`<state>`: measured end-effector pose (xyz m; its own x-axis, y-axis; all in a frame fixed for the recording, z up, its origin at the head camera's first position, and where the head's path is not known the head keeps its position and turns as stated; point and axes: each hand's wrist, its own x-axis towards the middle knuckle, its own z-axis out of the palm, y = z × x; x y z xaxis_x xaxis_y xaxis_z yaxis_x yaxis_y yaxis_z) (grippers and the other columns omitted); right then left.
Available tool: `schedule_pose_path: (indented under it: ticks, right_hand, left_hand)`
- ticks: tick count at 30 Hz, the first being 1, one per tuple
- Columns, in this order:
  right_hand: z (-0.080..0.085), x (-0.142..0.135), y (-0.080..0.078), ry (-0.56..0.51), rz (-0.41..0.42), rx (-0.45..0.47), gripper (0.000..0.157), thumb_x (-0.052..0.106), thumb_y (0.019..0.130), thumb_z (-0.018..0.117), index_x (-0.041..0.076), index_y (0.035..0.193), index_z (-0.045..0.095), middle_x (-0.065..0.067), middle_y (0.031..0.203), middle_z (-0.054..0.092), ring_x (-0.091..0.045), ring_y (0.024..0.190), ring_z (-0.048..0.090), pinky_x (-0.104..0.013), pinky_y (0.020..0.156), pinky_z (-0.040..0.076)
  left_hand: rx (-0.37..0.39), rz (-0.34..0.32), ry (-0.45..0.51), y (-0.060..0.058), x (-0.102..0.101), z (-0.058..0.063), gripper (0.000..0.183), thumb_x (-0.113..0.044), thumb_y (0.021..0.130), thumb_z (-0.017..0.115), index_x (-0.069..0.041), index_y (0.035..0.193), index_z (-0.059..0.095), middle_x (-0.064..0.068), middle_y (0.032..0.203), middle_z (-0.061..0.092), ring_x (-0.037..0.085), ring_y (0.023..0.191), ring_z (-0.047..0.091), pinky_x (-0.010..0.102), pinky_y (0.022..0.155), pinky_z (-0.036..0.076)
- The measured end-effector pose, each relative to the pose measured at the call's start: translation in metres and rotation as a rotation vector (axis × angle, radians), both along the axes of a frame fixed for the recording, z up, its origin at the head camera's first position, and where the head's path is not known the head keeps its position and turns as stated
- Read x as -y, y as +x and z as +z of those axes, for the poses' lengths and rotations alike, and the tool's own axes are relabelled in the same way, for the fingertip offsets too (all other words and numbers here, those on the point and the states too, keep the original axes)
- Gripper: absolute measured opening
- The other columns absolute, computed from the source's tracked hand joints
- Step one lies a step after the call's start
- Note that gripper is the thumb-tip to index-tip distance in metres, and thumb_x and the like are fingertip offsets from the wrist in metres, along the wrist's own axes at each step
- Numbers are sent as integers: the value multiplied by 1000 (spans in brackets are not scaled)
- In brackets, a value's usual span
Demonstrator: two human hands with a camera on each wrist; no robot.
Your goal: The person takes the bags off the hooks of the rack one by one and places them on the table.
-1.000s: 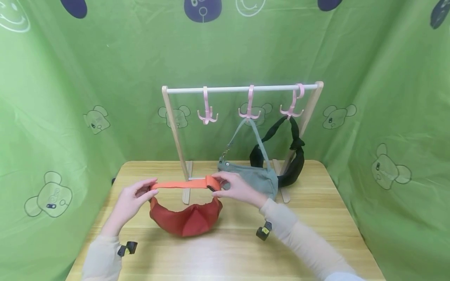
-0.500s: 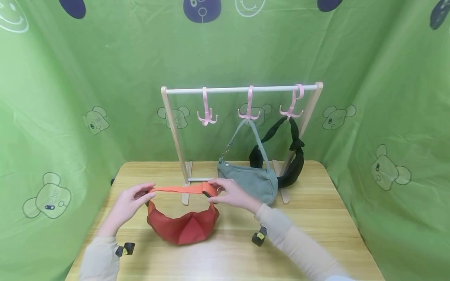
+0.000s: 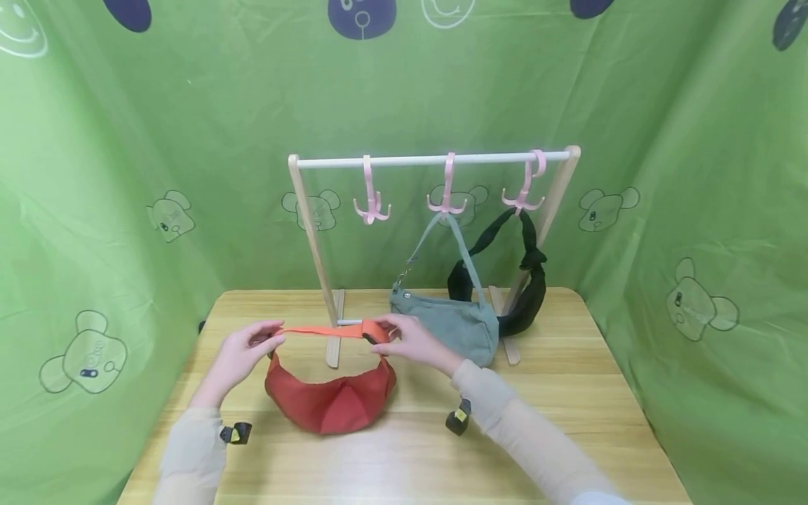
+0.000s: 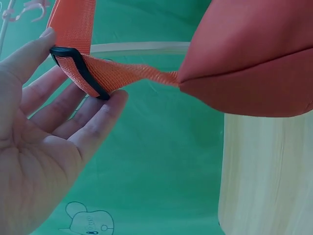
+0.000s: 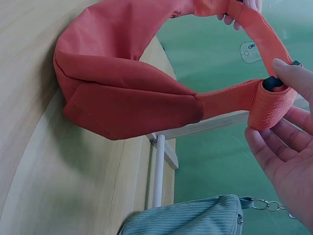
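Note:
A red bag (image 3: 331, 401) with an orange webbing strap (image 3: 322, 330) hangs between my two hands, close over the table. My left hand (image 3: 243, 354) pinches the strap at its left end. In the left wrist view the thumb and fingers lie about a black buckle (image 4: 80, 71) on the orange webbing. At the strap's other end my right hand (image 3: 413, 340) grips a folded, doubled part of the webbing (image 5: 269, 105) beside a second black buckle (image 5: 273, 83). The strap is drawn out nearly level between the hands, and the bag's body sags below it.
Behind the bag stands a wooden rack with a white rail (image 3: 410, 161). Pink hooks hang from it; the left hook (image 3: 372, 203) bears nothing. A grey-green bag (image 3: 451, 326) hangs from the middle hook (image 3: 448, 200), a black bag (image 3: 530, 301) from the right hook (image 3: 522, 196).
The bag first came slightly down and toward me, then rose a little again. Both hands keep their hold on the strap throughout.

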<state>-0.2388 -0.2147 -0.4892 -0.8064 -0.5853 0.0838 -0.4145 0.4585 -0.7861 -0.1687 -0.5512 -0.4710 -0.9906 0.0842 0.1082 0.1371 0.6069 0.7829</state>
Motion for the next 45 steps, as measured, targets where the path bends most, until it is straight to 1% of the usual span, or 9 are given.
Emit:
schedule_pose_path:
  ticks: [13, 17, 20, 22, 27, 30, 36, 41, 45]
  right_hand:
    - [-13, 9, -15, -10, -68, 47, 51, 24, 89, 71, 10, 135, 56, -11, 117, 67, -24, 102, 65, -32, 85, 56]
    - [-19, 15, -20, 17, -74, 48, 51, 24, 92, 68, 9, 138, 52, -13, 123, 65, -27, 108, 64, -37, 89, 56]
    - [-23, 18, -22, 24, -92, 56, 52, 22, 92, 68, 8, 139, 51, -15, 123, 64, -29, 110, 63, -41, 93, 55]
    - [-26, 20, -24, 26, -108, 76, 54, 21, 91, 69, 9, 140, 50, -16, 122, 64, -29, 111, 62, -43, 94, 54]
    - [-36, 21, -29, 26, -128, 120, 56, 22, 90, 70, 9, 141, 49, -15, 119, 65, -28, 111, 61, -42, 93, 53]
    - [-43, 23, -33, 30, -138, 118, 53, 23, 91, 68, 4, 138, 51, -16, 117, 66, -28, 109, 62, -39, 91, 54]
    - [-55, 28, -38, 48, -161, 115, 40, 24, 94, 65, 2, 127, 59, -12, 103, 67, -17, 85, 58, -25, 73, 48]
    - [-58, 32, -37, 91, -162, 106, 35, 26, 96, 62, 7, 126, 61, -9, 100, 66, -13, 80, 53, -24, 70, 45]
    - [-61, 33, -35, 110, -173, 116, 37, 27, 97, 60, 6, 128, 60, -11, 109, 68, -16, 85, 57, -27, 73, 48]
  left_hand:
    - [38, 41, 46, -28, 3, -17, 46, -35, 95, 63, -4, 130, 60, 17, 127, 65, 31, 112, 65, 22, 90, 50]
    - [67, 42, 73, -34, 5, -23, 47, -35, 95, 62, -5, 130, 60, 17, 127, 65, 17, 103, 68, 18, 83, 51]
    - [90, 33, 126, -38, 7, -28, 47, -34, 96, 62, -4, 132, 59, 20, 128, 63, 1, 93, 65, 21, 80, 55]
    - [101, 27, 165, -40, 8, -31, 48, -33, 96, 61, -2, 133, 57, 22, 128, 63, -2, 92, 63, 24, 80, 57]
    - [128, 37, 179, -48, 10, -41, 48, -32, 97, 59, -1, 133, 56, 23, 128, 62, 14, 104, 66, 23, 81, 56]
    - [146, 54, 166, -52, 11, -45, 48, -34, 97, 60, -1, 133, 56, 22, 128, 62, 24, 108, 65, 20, 81, 54]
    - [158, 40, 157, -61, 15, -54, 48, -30, 98, 58, 3, 133, 53, 27, 128, 60, 36, 113, 63, 23, 83, 55]
    - [183, 39, 161, -65, 18, -60, 48, -28, 99, 58, 3, 135, 52, 26, 131, 58, 39, 117, 60, 28, 87, 55]
    - [222, 45, 179, -69, 20, -66, 47, -23, 98, 58, 5, 135, 51, 28, 132, 58, 38, 114, 60, 24, 83, 55]
